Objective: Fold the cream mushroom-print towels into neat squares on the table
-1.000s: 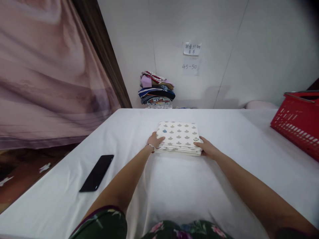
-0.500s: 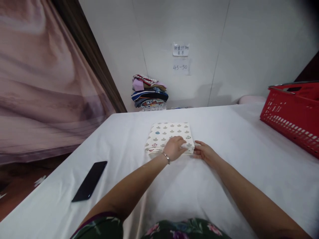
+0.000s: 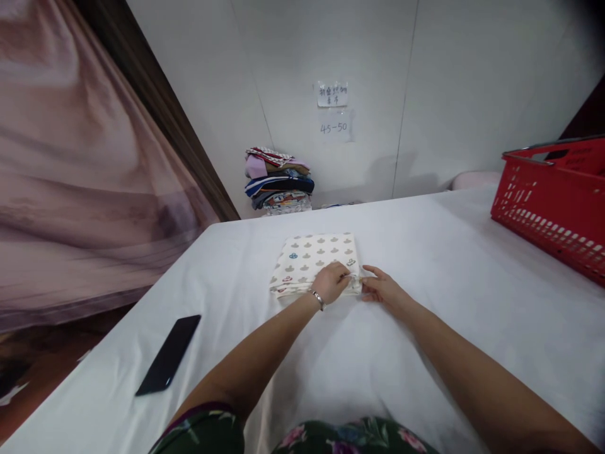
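sign (image 3: 334,128) reading "45-50" on wall (image 3: 373,57), hands (image 3: 329,283) at folded cloth (image 3: 316,252), left (image 3: 329,283) pinching edge, right's (image 3: 385,292) grip unclear

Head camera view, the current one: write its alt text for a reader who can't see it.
A left hand, wearing a bracelet, and a right hand touch the near right corner of a folded white cloth with grey motifs. A black smartphone lies left, a red plastic basket sits right, and stacked folded fabrics rise behind.

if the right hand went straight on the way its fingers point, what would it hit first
The near right corner of the folded cloth, right at its fingertips; whether they already touch is unclear.
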Available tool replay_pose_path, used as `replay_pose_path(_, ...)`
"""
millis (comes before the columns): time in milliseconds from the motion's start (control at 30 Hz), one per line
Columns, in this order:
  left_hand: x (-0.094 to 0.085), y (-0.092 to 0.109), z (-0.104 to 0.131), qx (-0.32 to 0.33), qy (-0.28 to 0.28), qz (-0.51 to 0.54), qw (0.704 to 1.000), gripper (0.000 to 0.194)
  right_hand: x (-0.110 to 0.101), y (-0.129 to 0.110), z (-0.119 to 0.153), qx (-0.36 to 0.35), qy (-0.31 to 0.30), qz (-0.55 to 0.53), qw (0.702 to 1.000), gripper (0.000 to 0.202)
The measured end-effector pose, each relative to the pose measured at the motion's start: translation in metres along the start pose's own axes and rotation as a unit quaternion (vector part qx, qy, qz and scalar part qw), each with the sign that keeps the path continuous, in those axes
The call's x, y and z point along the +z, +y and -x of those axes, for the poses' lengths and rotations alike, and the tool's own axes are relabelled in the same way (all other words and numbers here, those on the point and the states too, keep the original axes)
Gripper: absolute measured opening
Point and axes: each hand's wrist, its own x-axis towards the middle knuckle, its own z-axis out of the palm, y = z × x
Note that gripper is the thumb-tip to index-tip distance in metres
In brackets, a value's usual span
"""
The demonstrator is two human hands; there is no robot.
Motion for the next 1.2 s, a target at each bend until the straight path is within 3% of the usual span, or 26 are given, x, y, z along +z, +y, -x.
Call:
replay_pose_path(100,-0.003,0.002,0.002,0.042,-0.006,-0.016,0.999,0.008,0.003,0.001,0.000,-0.010,0.010,0.011,1.000,0.059)
replay_pose_path(267,-0.008,0.005,0.002,0.005,0.029,-0.026,0.999,0.006,0.010,0.006,0.000,-0.058,0.025,0.143,0.988,0.068)
replay_pose_path(400,-0.010,0.005,0.001,-0.003,0.023,-0.025,0.999,0.006,0.010,0.005,0.001,-0.153,0.118,0.349,0.917,0.042)
replay_pose_path(467,-0.010,0.006,0.000,-0.005,0.019,-0.026,0.999,0.006,0.010,0.002,0.002,-0.156,0.119,0.401,0.895,0.032)
replay_pose_path(567,-0.011,0.006,0.000,-0.012,0.019,-0.025,0.999,0.007,0.012,-0.001,0.000,-0.122,0.071,0.409,0.901,0.029)
replay_pose_path(700,-0.014,0.006,0.000,-0.018,0.033,-0.023,0.999,0.006,0.016,-0.003,-0.004,-0.104,0.049,0.389,0.914,0.020)
replay_pose_path(867,-0.021,0.005,0.000,-0.014,0.039,-0.030,0.999,0.007,0.019,-0.004,-0.005,-0.059,0.017,0.299,0.952,0.025)
replay_pose_path(967,-0.021,0.005,0.001,0.023,0.023,-0.068,0.997,0.006,0.018,-0.005,-0.004,-0.008,-0.004,0.232,0.973,0.025)
replay_pose_path(1100,-0.012,0.006,0.003,0.101,-0.038,-0.137,0.985,0.006,0.016,-0.005,-0.003,0.046,-0.017,0.157,0.986,0.022)
replay_pose_path(1200,-0.005,0.006,0.004,0.104,-0.046,-0.157,0.981,0.006,0.015,-0.005,-0.001,0.062,-0.025,0.106,0.992,0.022)
